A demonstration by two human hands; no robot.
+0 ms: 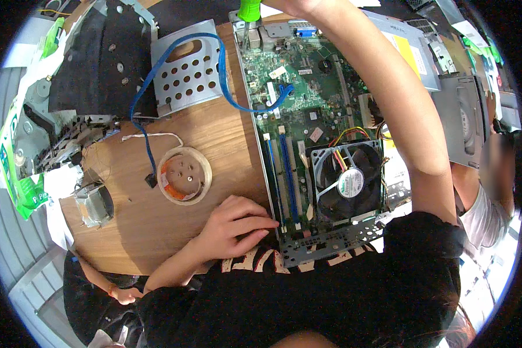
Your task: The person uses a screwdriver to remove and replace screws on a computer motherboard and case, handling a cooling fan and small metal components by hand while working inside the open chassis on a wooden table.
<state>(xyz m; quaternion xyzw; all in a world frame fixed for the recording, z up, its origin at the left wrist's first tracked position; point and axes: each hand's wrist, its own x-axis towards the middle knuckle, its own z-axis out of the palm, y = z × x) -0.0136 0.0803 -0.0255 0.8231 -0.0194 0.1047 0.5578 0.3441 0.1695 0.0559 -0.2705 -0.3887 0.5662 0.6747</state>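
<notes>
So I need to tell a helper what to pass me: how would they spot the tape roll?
Start at the green circuit board on the wooden table. Just left of it, beyond the left hand, lies the tape roll: the only flat, clear ring, screws inside.

The green motherboard (307,116) lies flat in its grey metal tray (325,246) on the wooden counter (214,139), long side running away from me. Two blue slots (287,174) run along its near left part, and a black cooling fan (347,181) sits at the near right. A blue cable (226,87) is plugged in near the middle. The green-handled screwdriver (250,10) I hold stands upright at the far left corner.
</notes>
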